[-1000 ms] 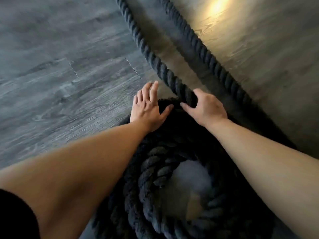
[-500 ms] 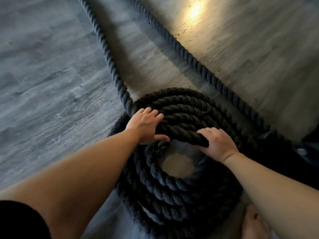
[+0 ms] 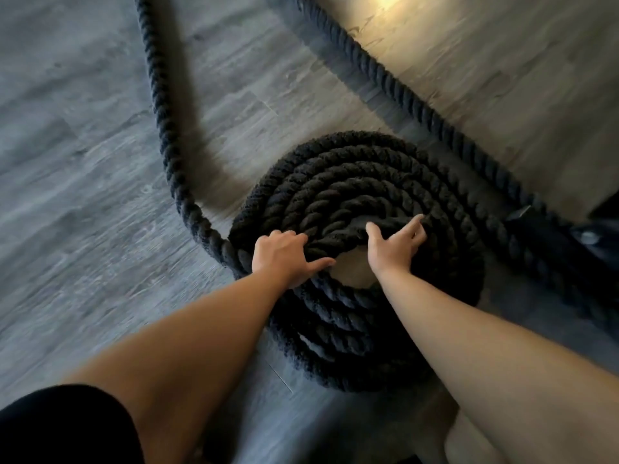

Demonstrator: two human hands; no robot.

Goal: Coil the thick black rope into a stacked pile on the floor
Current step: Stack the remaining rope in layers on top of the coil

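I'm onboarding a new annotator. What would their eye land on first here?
The coiled black rope, stacked in rings at the centre of the grey floor, dominates. The left hand grips its top turn beside the central hole, while the right hand touches the inner turn opposite with spread fingers. Two loose runs trail away: the left run toward the top edge, the right run diagonally across the upper right.

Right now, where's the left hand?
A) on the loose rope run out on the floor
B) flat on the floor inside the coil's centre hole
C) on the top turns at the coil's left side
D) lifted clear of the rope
C: the left hand sits on the top turns of the coiled rope pile, fingers curled over them and thumb pointing toward the centre hole. It does not touch the loose rope run.
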